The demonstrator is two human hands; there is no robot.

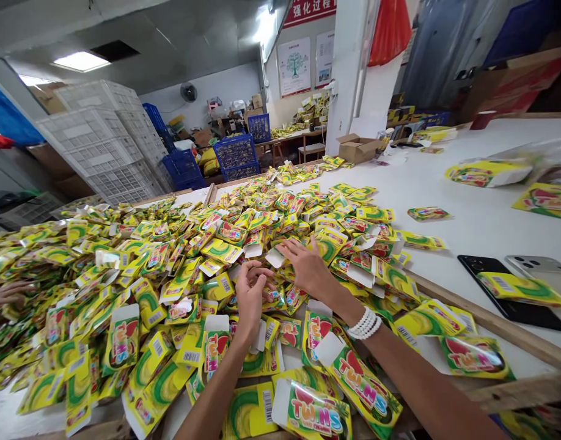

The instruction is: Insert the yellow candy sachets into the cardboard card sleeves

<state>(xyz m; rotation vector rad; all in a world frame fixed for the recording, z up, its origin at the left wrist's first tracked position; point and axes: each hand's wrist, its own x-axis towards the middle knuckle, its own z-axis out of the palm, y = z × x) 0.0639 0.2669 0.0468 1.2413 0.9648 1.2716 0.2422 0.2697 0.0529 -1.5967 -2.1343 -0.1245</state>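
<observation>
Since nothing holds the heap together, trouble could start at any of its edges. At the far left a co-worker's hand [5, 294] reaches over the yellow-green foil packets [138, 269], and a push from that side could shift the loose pile toward the middle. Behind it stand white plastic crates [101, 143], their walls a lattice of square holes, and then blue crates [237, 157].

The packets are flat, glossy pouches, each with a white card tab [217, 323] at one end. Their smooth film looks slippery, so one careless tug could drag its neighbours along, and a wrist pressing down could crease the thin tabs. The left hand [250, 293] sits half open above the heap with its palm turned up and fingers curled, gripping nothing that can be made out. The right hand [308, 269] is spread wide, palm down, with its fingers resting on the packets and holding none. A white beaded bracelet [365, 324] on that wrist could catch on a tab.

Further right, packets lie across a wooden rail [486, 324] on the white table [445, 183], where they could slide off. One packet lies over a black phone [505, 293] and a silver phone [535, 264], so lifting it carelessly could knock them.
</observation>
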